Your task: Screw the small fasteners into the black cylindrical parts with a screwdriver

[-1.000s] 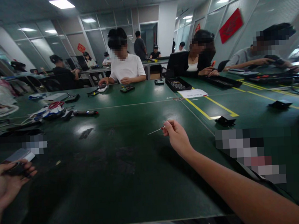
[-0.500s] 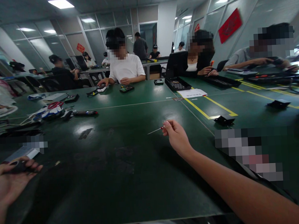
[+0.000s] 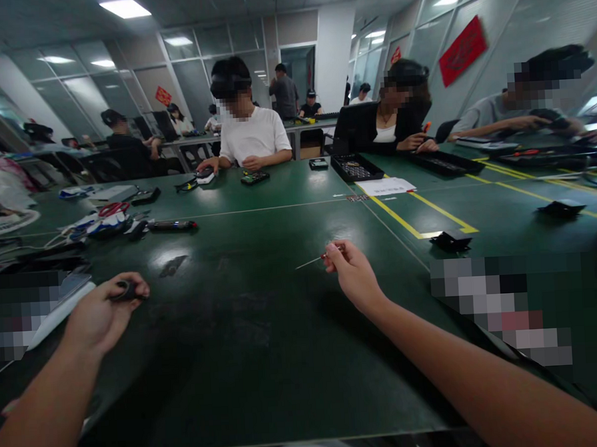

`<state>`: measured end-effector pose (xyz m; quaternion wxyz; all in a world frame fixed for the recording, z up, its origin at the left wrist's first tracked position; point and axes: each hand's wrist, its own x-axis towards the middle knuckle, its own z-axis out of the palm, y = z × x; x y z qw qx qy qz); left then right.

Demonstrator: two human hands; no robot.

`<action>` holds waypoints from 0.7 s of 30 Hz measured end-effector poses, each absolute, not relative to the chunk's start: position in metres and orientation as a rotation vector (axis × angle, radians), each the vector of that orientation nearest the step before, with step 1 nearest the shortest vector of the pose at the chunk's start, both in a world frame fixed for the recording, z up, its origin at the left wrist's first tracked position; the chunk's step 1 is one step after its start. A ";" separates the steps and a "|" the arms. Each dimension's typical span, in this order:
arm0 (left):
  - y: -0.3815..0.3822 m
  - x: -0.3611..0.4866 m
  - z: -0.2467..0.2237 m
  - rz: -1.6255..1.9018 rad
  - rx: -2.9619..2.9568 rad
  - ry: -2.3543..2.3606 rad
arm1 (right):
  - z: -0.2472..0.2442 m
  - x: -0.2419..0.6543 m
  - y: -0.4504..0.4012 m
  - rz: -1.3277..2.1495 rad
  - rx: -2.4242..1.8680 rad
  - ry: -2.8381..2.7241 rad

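My right hand is closed around the red handle of a slim screwdriver, whose thin metal shaft points left above the green table. On the left, my left hand curls its fingers round a small black ring-shaped object, partly covered by the fingers; its exact kind is unclear. Beyond that hand, a dark mark shows on the tabletop. A wide gap separates the two hands.
Red-handled scissors, cables and a dark pen-like tool lie at the far left. Black trays stand at the back. A small black bracket-like piece lies at right. Co-workers, one in a white shirt, sit opposite.
My left hand has moved right and farther over the table, carrying the black ring-shaped object. My right hand and the screwdriver have stayed almost still.
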<state>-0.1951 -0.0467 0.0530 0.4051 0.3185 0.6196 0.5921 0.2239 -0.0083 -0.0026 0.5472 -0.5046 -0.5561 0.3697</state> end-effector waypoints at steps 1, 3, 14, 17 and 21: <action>-0.041 -0.185 0.053 1.462 0.852 1.526 | -0.003 0.224 -0.008 0.884 -1.195 -1.315; -0.029 -0.163 0.054 1.407 0.943 1.465 | -0.003 0.224 -0.009 0.906 -1.189 -1.318; 0.024 -0.029 0.038 1.209 1.515 1.176 | 0.002 0.224 -0.010 0.895 -1.207 -1.368; 0.027 -0.006 0.020 1.156 1.699 1.296 | 0.004 0.224 -0.011 0.885 -1.197 -1.408; 0.025 0.005 -0.008 0.876 1.925 1.507 | 0.005 0.224 -0.013 0.881 -1.209 -1.447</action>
